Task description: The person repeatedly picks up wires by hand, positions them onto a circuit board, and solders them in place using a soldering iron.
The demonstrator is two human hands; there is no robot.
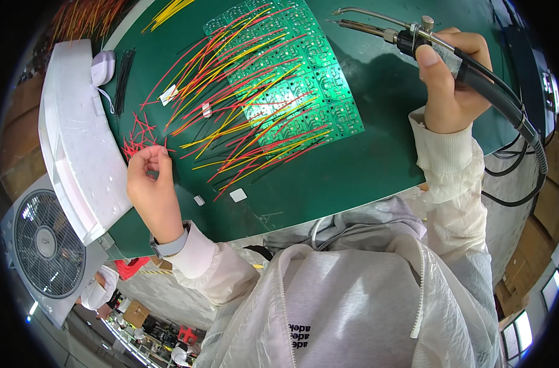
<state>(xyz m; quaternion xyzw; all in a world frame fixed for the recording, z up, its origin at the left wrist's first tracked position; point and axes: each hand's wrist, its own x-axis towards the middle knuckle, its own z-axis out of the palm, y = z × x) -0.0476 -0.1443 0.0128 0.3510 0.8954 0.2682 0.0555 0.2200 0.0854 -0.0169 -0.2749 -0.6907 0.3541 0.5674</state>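
Note:
My right hand [454, 83] is wrapped round a soldering iron [408, 43] with a thin curved metal tube along its top. Its tip points left, above the table and beyond the right edge of the circuit boards. At the left, my left hand [152, 168] has thumb and fingers pinched together at a pile of short red wires [138, 136], with a bit of red wire showing at the fingertips. Between the hands lies a panel of green circuit boards [338, 92]. Long red, yellow and black wires [230, 92] fan out leftward from it.
A white foam piece [77, 135] lines the table's left edge, beside a bundle of black wires [123, 80] and a pale rounded case [103, 67]. Yellow wires [168, 13] lie at the back. A fan [49, 242] stands left. The iron's cable [540, 159] hangs down right.

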